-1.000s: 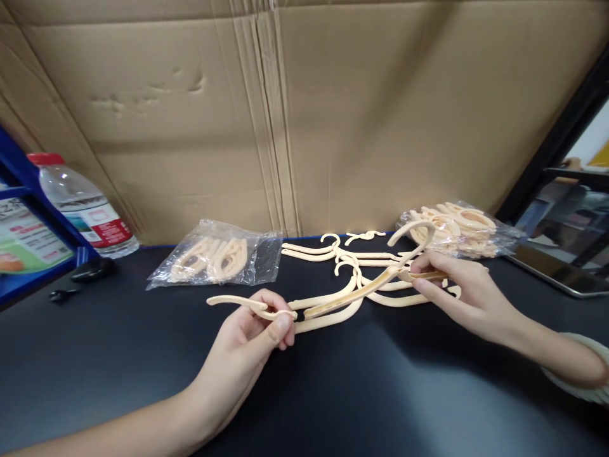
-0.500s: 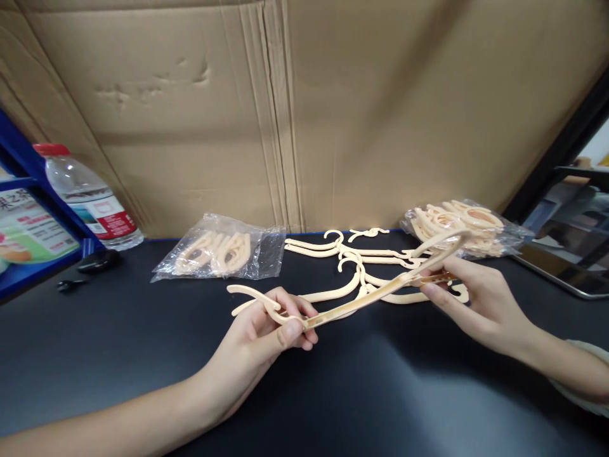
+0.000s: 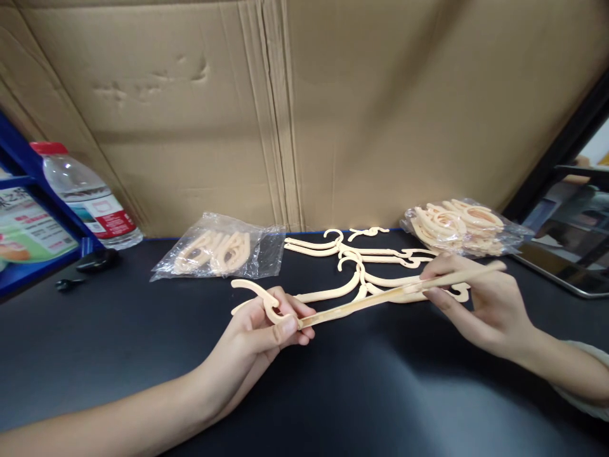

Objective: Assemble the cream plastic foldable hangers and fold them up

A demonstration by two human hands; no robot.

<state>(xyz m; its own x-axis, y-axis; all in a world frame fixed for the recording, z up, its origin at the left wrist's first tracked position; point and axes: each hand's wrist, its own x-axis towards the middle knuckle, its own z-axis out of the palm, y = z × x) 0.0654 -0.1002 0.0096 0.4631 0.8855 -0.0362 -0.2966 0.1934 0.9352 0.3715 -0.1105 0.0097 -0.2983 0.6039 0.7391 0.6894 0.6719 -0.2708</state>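
Note:
A cream plastic folding hanger [image 3: 349, 308] is stretched between my two hands above the dark table. My left hand [image 3: 266, 336] pinches its left end between thumb and fingers, with a curved end piece sticking up to the left. My right hand [image 3: 476, 304] grips the hanger near its middle joint, and a narrow part points up to the right over the knuckles. Behind it, more cream hangers [image 3: 328, 294] lie on the table, partly covered by the held one and by my hands. A small folded hanger piece [image 3: 371, 233] lies at the back.
On the left lies a clear bag of folded hangers [image 3: 214, 254]; a fuller bag [image 3: 461, 225] lies at the back right. A water bottle [image 3: 95, 203] leans beside a blue rack [image 3: 28, 184]. A cardboard wall [image 3: 190, 114] stands behind, and a dark-framed tablet-like panel [image 3: 561, 266] lies right.
The hanger's right part has swung down and toward the right, from an open raised curve to a narrow edge-on line. My right hand has turned with it; my left hand has barely shifted.

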